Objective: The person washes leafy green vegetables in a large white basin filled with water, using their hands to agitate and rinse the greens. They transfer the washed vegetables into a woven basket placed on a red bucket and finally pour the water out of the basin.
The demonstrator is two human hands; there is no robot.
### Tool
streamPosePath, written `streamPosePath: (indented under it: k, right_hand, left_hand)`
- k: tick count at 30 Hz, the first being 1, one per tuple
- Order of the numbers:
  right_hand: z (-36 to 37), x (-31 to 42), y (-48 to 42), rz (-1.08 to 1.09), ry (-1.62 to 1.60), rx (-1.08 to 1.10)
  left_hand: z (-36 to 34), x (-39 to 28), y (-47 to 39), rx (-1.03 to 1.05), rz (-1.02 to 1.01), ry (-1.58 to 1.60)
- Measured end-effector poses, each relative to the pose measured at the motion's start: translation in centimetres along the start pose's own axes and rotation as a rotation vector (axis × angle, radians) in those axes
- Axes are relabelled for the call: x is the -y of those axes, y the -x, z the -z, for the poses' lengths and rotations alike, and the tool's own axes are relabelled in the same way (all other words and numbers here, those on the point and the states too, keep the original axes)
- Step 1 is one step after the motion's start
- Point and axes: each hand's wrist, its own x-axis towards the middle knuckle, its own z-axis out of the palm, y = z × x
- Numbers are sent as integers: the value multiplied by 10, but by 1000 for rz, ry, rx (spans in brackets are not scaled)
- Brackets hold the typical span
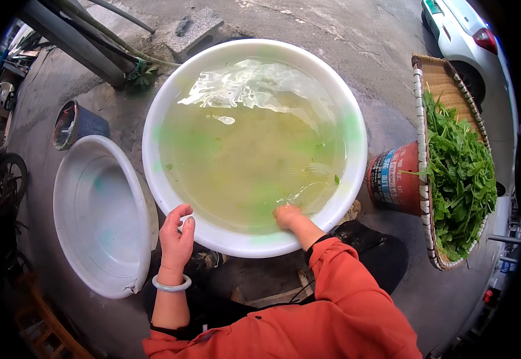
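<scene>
A large white plastic basin (354, 179) stands in front of me, holding cloudy yellow-green water (251, 157) with small leaf bits afloat. My left hand (177, 238) is raised at the basin's near left rim, its fingers curled apart and nothing in it; a pale bangle is on that wrist. My right hand (287, 216) dips into the water near the close edge, and its fingers are hidden below the surface, so whether it holds anything cannot be told. To the right, leafy greens (460, 179) lie heaped in a woven bamboo basket (426, 215).
A second white basin (94, 215) leans at the left, with a dark bucket (92, 123) behind it. A red printed bucket (397, 179) stands under the basket. A concrete block (195, 33) and a metal post (76, 45) are beyond the basin. A white car (462, 36) is at upper right.
</scene>
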Motion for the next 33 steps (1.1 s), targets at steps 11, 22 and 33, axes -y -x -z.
streamPosePath:
  k: [11,22,33]
  right_hand:
    - [99,-113,1,-391,-204,-757]
    - [34,-42,0,-65,160,189]
    - [112,-23,176,89,-175,-754]
  left_hand:
    - [-3,-9,-34,-73,98,238]
    - [2,-5,-25,-20,121,165]
    - [-13,28,-39,-155,19,79]
